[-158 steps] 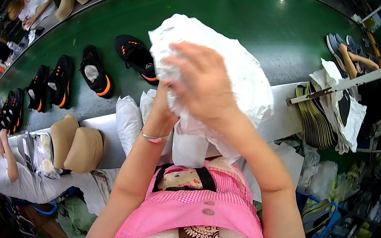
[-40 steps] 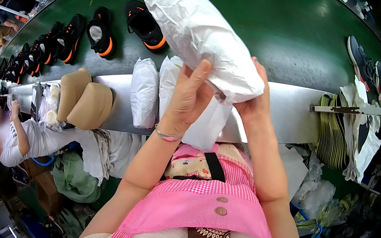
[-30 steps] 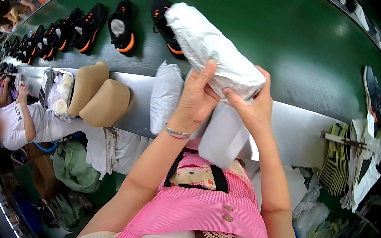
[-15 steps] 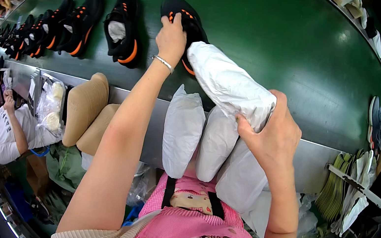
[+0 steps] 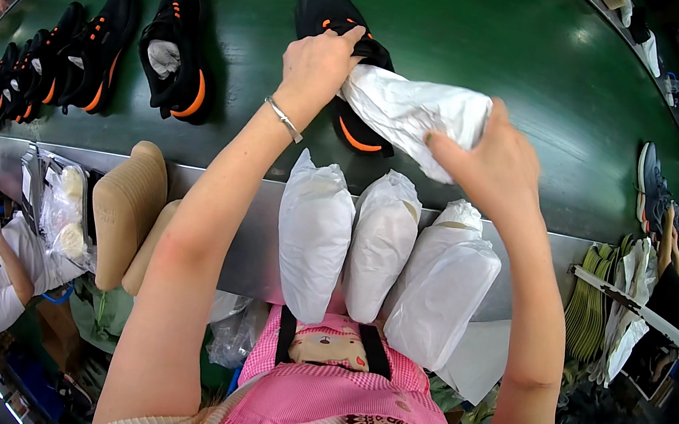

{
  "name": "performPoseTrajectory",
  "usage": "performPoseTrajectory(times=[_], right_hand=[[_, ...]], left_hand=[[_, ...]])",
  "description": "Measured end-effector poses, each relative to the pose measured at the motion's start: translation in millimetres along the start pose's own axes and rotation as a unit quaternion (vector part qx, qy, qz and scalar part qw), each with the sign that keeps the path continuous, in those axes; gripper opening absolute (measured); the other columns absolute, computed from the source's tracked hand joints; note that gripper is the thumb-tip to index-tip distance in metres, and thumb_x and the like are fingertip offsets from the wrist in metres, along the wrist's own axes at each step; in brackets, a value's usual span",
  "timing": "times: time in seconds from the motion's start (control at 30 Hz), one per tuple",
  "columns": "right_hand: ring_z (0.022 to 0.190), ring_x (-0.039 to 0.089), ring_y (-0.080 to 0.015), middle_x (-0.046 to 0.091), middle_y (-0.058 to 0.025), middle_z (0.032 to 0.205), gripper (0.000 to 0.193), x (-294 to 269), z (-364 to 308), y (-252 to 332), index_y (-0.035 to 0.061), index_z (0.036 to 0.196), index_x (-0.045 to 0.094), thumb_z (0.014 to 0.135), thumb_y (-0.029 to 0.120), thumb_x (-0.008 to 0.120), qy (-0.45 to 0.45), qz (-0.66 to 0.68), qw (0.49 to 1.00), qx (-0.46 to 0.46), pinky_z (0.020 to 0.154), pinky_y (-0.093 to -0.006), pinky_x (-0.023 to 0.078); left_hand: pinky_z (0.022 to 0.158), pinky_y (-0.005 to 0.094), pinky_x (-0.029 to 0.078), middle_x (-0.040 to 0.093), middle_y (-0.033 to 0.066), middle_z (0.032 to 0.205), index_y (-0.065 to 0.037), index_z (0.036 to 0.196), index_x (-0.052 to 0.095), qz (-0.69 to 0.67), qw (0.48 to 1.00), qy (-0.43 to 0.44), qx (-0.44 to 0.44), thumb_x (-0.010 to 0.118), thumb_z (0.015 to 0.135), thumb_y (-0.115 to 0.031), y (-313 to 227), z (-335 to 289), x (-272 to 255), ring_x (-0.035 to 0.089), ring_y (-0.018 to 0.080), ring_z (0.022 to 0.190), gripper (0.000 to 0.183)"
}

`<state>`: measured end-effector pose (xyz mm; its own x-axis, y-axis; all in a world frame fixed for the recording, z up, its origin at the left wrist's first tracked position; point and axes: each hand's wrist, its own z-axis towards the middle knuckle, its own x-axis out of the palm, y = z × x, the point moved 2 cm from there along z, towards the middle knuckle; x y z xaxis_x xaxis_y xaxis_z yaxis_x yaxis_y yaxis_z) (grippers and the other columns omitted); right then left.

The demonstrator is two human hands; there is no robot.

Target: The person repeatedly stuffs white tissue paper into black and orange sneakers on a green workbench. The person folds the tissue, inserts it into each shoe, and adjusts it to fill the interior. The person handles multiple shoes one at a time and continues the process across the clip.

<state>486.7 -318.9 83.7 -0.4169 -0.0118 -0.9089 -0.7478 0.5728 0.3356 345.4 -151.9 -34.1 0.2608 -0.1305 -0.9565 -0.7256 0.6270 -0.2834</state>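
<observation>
A black sneaker (image 5: 325,14) with orange lace loops lies on the green surface, toe pointing away and to the left. My left hand (image 5: 316,71) is closed on its tongue and collar. My right hand (image 5: 494,161) grips the broad end of a white paper-wrapped bundle (image 5: 418,109). The bundle's narrow end is at the shoe opening, partly hidden by my left hand; how deep it reaches I cannot tell. Several similar white wrapped bundles (image 5: 313,239) stand between my forearms, at the surface's near edge.
More black and orange sneakers (image 5: 170,61) stand in a row at left, with pale stuffing inside. Stacked tan insoles (image 5: 126,214) are beside my left forearm. Green sheets (image 5: 590,309) hang at right near a metal bar (image 5: 638,314). Other people work at both sides.
The bundle's narrow end has moved from above the shoe's side into its opening. My left hand has shifted along the tongue toward the opening. The sneakers at left appear farther left.
</observation>
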Motion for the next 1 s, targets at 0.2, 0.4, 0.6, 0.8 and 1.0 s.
performPoseTrajectory(times=[0.2, 0.4, 0.6, 0.8, 1.0], right_hand=[[0.079, 0.066, -0.0357, 0.066, -0.0238, 0.080, 0.060, 30.2, 34.5, 18.7, -0.0089, 0.095, 0.053, 0.064, 0.041, 0.064, 0.000, -0.023, 1.000, 0.004, 0.070, -0.0416, 0.053], [0.084, 0.067, -0.0334, 0.066, -0.0219, 0.085, 0.073, 70.8, 43.8, 41.6, -0.0073, 0.102, 0.048, 0.067, 0.053, 0.070, 0.041, 0.033, 0.998, -0.028, 0.074, -0.0397, 0.052], [0.091, 0.064, -0.0339, 0.066, -0.0187, 0.093, 0.056, 70.9, 59.9, 10.6, 0.0010, 0.107, 0.055, 0.071, 0.039, 0.077, 0.142, 0.225, 0.959, -0.102, 0.079, -0.0394, 0.050], [0.086, 0.063, -0.0355, 0.066, -0.0169, 0.088, 0.051, 114.7, 78.2, 31.1, 0.0015, 0.104, 0.054, 0.069, 0.031, 0.077, 0.017, 0.039, 0.965, -0.259, 0.075, -0.0421, 0.051], [0.091, 0.062, -0.0312, 0.065, -0.0171, 0.092, 0.056, 128.5, 82.5, 54.4, 0.0002, 0.107, 0.054, 0.067, 0.029, 0.079, -0.044, 0.014, 0.963, -0.266, 0.077, -0.0392, 0.051]], left_hand=[[0.066, 0.0379, 0.052, 0.069, 0.0107, 0.082, -0.021, 0.109, 0.069, -0.059, 0.998, 0.029, 0.005, 0.060, 0.084, -0.041, 10.6, 6.4, -1.2, 0.066, 0.0302, 0.075, 0.033], [0.077, 0.0407, 0.050, 0.068, 0.0149, 0.090, -0.013, 0.112, 0.067, -0.100, 0.990, 0.088, -0.043, 0.053, 0.086, -0.048, 29.7, 8.4, -3.3, 0.064, 0.0328, 0.088, 0.046], [0.071, 0.0409, 0.052, 0.069, 0.0128, 0.085, -0.018, 0.108, 0.069, -0.064, 0.996, 0.060, 0.025, 0.051, 0.088, -0.048, 31.5, 2.1, 0.8, 0.065, 0.0326, 0.081, 0.040], [0.065, 0.0404, 0.051, 0.068, 0.0120, 0.080, -0.017, 0.100, 0.070, -0.071, 0.991, 0.069, 0.086, 0.050, 0.089, -0.044, 29.0, 14.6, 0.6, 0.064, 0.0311, 0.075, 0.035], [0.070, 0.0396, 0.050, 0.068, 0.0137, 0.085, -0.015, 0.107, 0.068, -0.109, 0.991, 0.067, 0.039, 0.052, 0.089, -0.044, 46.3, 11.5, -1.0, 0.064, 0.0327, 0.080, 0.038]])
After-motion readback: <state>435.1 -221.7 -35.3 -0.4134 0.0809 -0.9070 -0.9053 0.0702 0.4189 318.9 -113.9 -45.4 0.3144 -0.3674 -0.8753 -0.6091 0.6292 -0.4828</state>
